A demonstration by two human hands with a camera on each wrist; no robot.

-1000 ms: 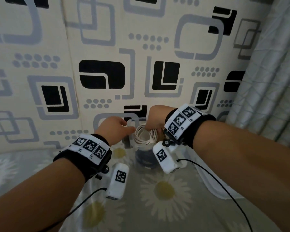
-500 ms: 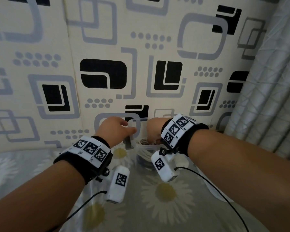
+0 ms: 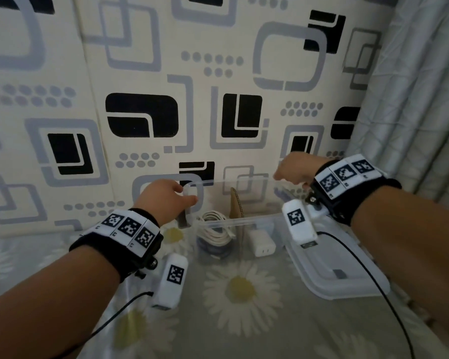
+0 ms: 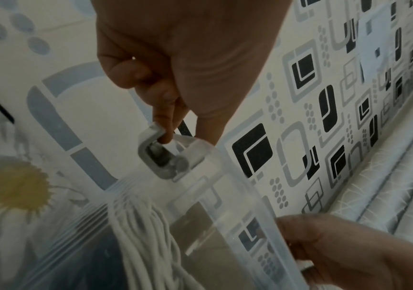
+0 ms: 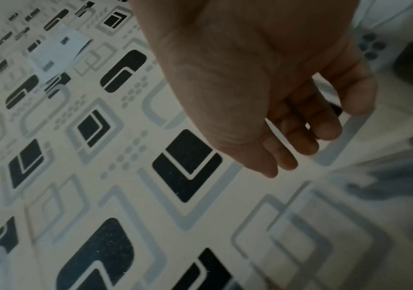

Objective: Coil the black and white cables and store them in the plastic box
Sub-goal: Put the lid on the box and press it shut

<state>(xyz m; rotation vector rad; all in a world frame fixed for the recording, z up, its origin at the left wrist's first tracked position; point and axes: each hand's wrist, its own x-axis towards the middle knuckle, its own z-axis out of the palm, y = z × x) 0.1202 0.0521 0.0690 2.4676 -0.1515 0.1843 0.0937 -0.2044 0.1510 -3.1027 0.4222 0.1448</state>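
The clear plastic box [image 3: 228,221] stands on the flowered sheet against the wall. Inside its left part the coiled white cable [image 3: 214,229] lies on top of the coiled black cable [image 3: 213,248]; the left wrist view shows the white cable [image 4: 150,245] through the box wall [image 4: 244,196]. My left hand [image 3: 189,198] is at the box's left end, its fingers [image 4: 168,135] hooked round the grey latch [image 4: 155,155]. My right hand [image 3: 283,177] is at the far right end of the rim with curled fingers [image 5: 324,133]; it seems to hold the rim there.
A white charger [image 3: 261,244] and a cardboard divider [image 3: 236,203] are in the box. The clear lid [image 3: 347,286] lies on the sheet to the right, under my right forearm. The patterned padded wall [image 3: 218,73] stands just behind the box, and a curtain [image 3: 412,99] hangs on the right.
My right hand lowered the white coil into the box onto the black coil, let go of it, and moved right to the rim's far end. My left hand stayed at the left latch.
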